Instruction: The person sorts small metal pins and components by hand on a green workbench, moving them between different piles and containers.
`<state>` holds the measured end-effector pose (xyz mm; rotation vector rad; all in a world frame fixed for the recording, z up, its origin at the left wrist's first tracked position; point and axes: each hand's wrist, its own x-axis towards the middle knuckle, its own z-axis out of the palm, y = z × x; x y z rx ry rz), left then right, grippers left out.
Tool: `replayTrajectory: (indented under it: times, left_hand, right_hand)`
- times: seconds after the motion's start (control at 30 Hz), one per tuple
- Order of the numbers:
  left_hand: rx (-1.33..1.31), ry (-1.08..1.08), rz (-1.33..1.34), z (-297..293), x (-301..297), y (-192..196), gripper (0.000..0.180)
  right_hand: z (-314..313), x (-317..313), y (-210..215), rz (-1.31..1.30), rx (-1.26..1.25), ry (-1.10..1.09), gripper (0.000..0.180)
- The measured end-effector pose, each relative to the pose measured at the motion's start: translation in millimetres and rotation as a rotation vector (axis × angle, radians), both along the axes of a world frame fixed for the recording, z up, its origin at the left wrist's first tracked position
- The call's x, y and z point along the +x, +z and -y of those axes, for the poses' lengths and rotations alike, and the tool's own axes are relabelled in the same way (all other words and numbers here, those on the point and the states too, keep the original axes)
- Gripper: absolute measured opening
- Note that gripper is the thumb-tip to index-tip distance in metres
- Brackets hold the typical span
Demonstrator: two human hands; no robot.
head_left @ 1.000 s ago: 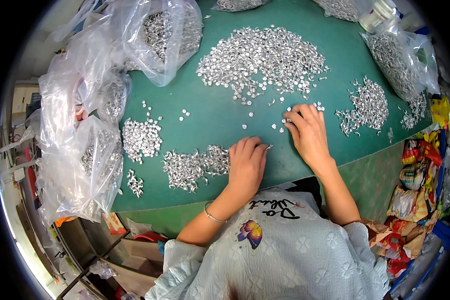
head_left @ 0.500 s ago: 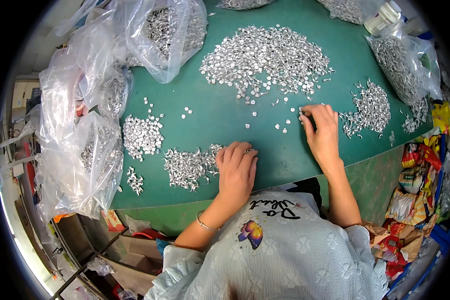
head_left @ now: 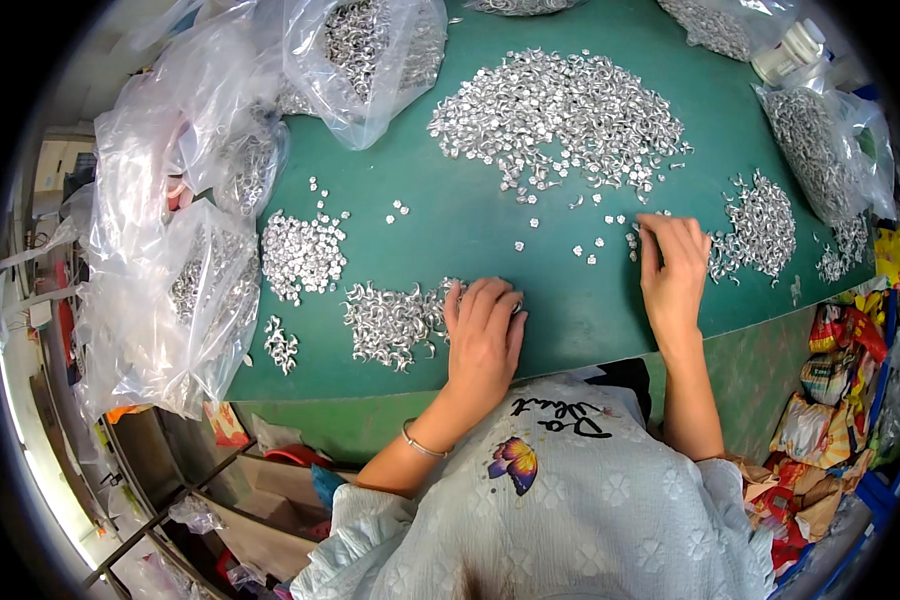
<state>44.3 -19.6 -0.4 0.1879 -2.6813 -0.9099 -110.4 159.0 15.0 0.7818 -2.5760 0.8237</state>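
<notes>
My left hand [head_left: 484,325] rests at the right edge of a low pile of curved silver metal pieces [head_left: 390,325]. Its fingers are curled, with a bit of silver metal showing between thumb and forefinger. My right hand [head_left: 674,270] is bent over the table farther right, fingers drawn together and thumb beneath. Beside its fingertips lie a few small flower-shaped metal pieces [head_left: 632,241]; whatever the fingers pinch is hidden. Several more loose pieces [head_left: 592,259] are scattered between the hands. Just right of my right hand is a heap of curved pieces [head_left: 760,225].
A large mixed heap of silver pieces [head_left: 560,115] covers the far middle of the green table [head_left: 450,200]. At left sit a pile of flower-shaped pieces [head_left: 303,255] and clear plastic bags [head_left: 165,290]. Another filled bag [head_left: 810,140] and a white bottle [head_left: 788,52] stand far right.
The whole view has shifted slightly, so the table appears farther right. My right fingertips have drawn closer together beside the loose pieces. My left hand stays by the low pile.
</notes>
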Motion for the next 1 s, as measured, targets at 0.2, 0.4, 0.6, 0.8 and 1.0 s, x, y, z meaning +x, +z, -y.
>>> replayTrajectory:
  times: [0.2, 0.4, 0.6, 0.8, 1.0]
  left_hand:
    - [0.036, 0.120, -0.039, -1, 1, -2, 0.051]
    - [-0.143, 0.126, 0.074, -7, 0, 2, 0.041]
    - [-0.145, 0.163, 0.043, 2, -1, -9, 0.025]
    - [-0.116, 0.164, 0.036, 7, 0, -11, 0.025]
    - [-0.070, 0.185, 0.024, 5, -1, -9, 0.031]
  right_hand:
    - [12, 22, -1, 0.091, -0.039, 0.103, 0.015]
    - [-13, -4, -9, 0.128, 0.045, -0.031, 0.012]
    - [-18, -16, -11, 0.124, -0.026, -0.026, 0.015]
    - [-18, -12, -9, 0.061, 0.149, -0.028, 0.012]
    - [16, 37, -4, 0.201, -0.054, 0.336, 0.017]
